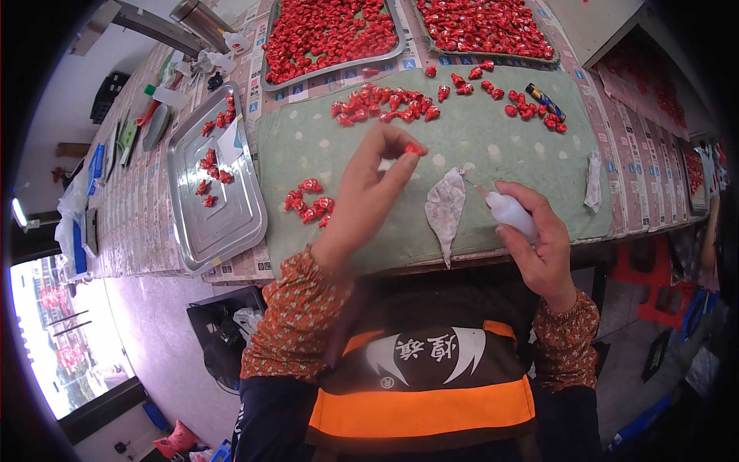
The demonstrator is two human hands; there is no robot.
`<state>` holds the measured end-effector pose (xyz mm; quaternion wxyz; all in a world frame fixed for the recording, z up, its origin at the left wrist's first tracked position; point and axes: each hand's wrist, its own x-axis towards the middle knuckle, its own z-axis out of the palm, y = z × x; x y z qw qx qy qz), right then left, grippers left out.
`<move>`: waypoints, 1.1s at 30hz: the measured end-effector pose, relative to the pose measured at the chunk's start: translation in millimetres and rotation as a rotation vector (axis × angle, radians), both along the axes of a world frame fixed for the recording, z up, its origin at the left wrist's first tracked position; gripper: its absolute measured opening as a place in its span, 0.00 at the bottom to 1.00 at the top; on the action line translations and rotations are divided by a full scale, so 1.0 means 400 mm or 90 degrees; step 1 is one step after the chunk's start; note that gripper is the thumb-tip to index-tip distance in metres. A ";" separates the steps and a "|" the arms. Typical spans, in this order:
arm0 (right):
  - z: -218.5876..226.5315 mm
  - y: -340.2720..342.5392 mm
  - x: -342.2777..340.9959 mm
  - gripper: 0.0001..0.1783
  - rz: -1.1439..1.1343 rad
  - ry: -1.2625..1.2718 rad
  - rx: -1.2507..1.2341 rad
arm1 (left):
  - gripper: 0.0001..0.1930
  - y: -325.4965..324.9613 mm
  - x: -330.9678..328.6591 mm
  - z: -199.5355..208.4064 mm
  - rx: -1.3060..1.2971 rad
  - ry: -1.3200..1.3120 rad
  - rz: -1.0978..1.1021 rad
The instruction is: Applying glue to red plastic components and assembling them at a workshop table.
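Between thumb and forefinger, my left hand (369, 189) pinches a small red piece (413, 148) above the green cloth (369, 154). My right hand (543, 242) is wrapped round a white squeeze bottle (512, 216), its thin nozzle tilted up to the left. Between the hands a crumpled whitish leaf-shaped rag (446, 208) lies on the cloth, its pointed end at the table's front edge. Several small red figures (309, 206) lie left of my left hand. A larger cluster of red figures (377, 103) sits just beyond it.
Two trays full of red pieces, a metal tray (400, 35) and another tray (493, 31), stand at the back. A silver tray (223, 246) with a few red pieces is at left. A dark tube (545, 102) lies at right near more red pieces. Red stools (654, 285) stand below right.
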<state>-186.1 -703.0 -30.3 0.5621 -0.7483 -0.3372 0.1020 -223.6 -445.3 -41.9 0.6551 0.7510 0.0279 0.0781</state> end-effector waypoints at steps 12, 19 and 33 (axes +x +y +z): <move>0.043 0.002 -0.080 0.19 0.002 0.083 0.092 | 0.14 -0.055 -0.160 0.030 -0.628 0.194 -0.049; 0.055 0.021 -0.094 0.20 0.035 -0.010 0.089 | 0.12 -0.075 -0.178 0.011 -0.713 0.205 -0.066; 0.042 0.038 -0.117 0.18 0.026 0.007 0.102 | 0.14 -0.073 -0.198 0.009 -0.762 0.247 -0.044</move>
